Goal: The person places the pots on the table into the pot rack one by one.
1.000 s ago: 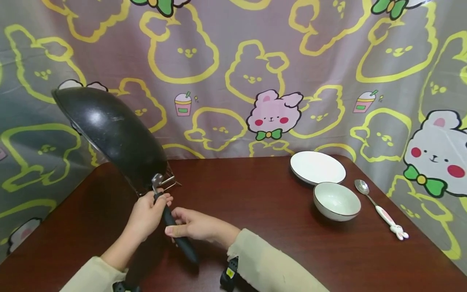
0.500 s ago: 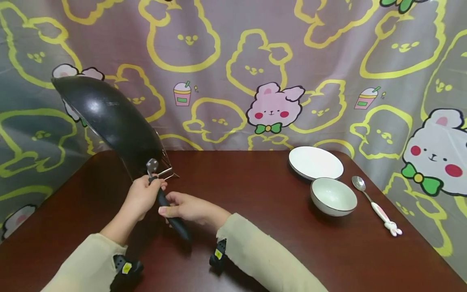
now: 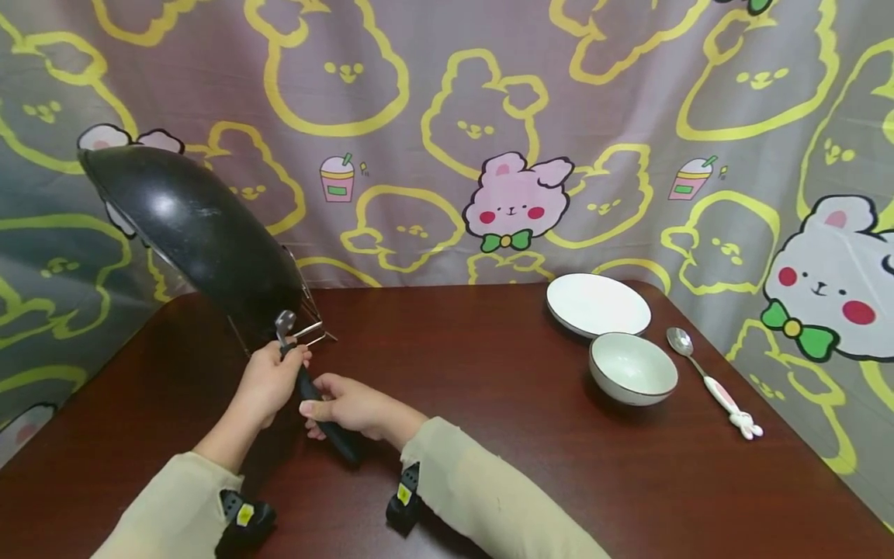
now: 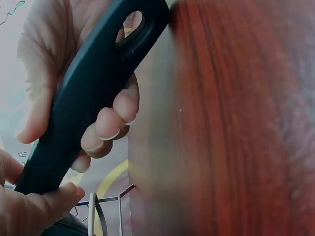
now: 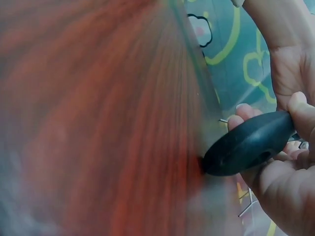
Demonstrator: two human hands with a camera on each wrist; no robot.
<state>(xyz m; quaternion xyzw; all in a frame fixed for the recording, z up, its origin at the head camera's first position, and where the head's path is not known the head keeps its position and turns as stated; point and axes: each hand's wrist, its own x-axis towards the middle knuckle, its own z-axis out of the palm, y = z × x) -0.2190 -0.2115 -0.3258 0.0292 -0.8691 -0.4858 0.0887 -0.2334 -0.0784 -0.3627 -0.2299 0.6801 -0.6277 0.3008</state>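
Note:
A black wok [image 3: 195, 225] is tilted up at the left of the table, its rounded outside facing up. My left hand [image 3: 268, 380] grips its dark handle [image 3: 338, 442] near the metal joint. Lower on the same handle is my right hand [image 3: 352, 405], thumb on one side and fingers curled on the other. In the left wrist view the handle [image 4: 78, 98] ends in a loop-shaped hole, with its tip close over the wood. The right wrist view shows the handle's end [image 5: 241, 147] between the fingers. The wok's inside is hidden.
A thin wire rack [image 3: 310, 307] shows at the wok's lower right edge. On the table's right side stand a white plate [image 3: 598, 305], a pale bowl [image 3: 632, 369] and a spoon [image 3: 722, 396] with a rabbit-shaped handle end. A patterned curtain [image 3: 419, 140] hangs behind.
The head view has tilted, so the table and its things sit a little higher and further left. Both hands keep their grip on the wok's handle, and the wok stays tilted.

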